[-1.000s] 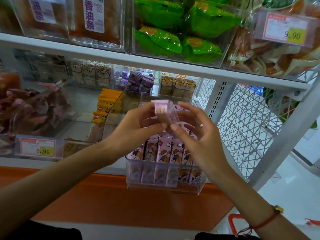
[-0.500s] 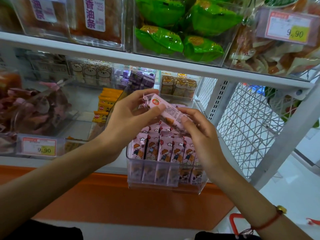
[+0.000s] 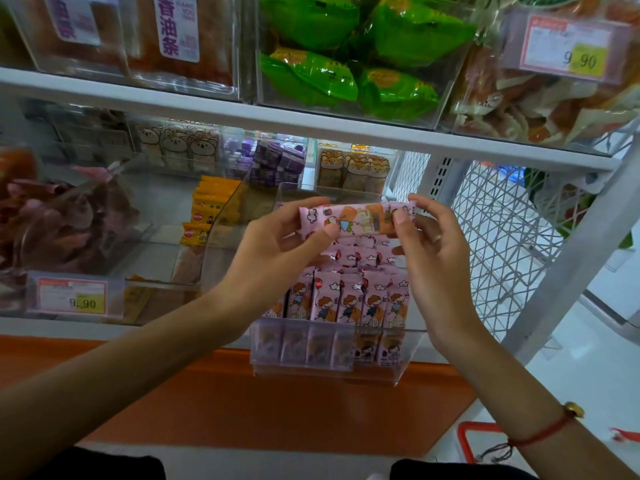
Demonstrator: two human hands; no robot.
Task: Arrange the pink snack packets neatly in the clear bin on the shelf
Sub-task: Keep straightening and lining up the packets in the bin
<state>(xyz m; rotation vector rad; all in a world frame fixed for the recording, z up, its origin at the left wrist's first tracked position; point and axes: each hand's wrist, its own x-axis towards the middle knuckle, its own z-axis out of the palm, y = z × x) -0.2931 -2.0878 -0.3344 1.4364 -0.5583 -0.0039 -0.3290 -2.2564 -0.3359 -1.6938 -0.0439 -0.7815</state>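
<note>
A pink snack packet [image 3: 360, 220] with a cartoon child on it lies flat and sideways between my two hands, held above the clear bin [image 3: 408, 355]. My left hand [image 3: 277, 247] pinches its left end and my right hand [image 3: 436, 244] pinches its right end. Below it, several pink packets [image 3: 349, 299] stand upright in a front row inside the bin, with more pink packets [image 3: 356, 252] lying behind them, partly hidden by my hands. The bin juts out past the front edge of the lower shelf.
A neighbouring clear bin [image 3: 221, 230] on the left holds yellow packets [image 3: 207, 216]. A price tag [image 3: 71, 299] reading 9.90 hangs on the shelf front. The upper shelf [image 3: 242, 114] carries green packets [image 3: 349, 71]. A white wire mesh panel [image 3: 498, 230] stands right; a red basket handle [image 3: 467, 441] sits below.
The packet in my hands has turned from end-on to flat and horizontal, face towards me, and both hands have spread apart to its two ends.
</note>
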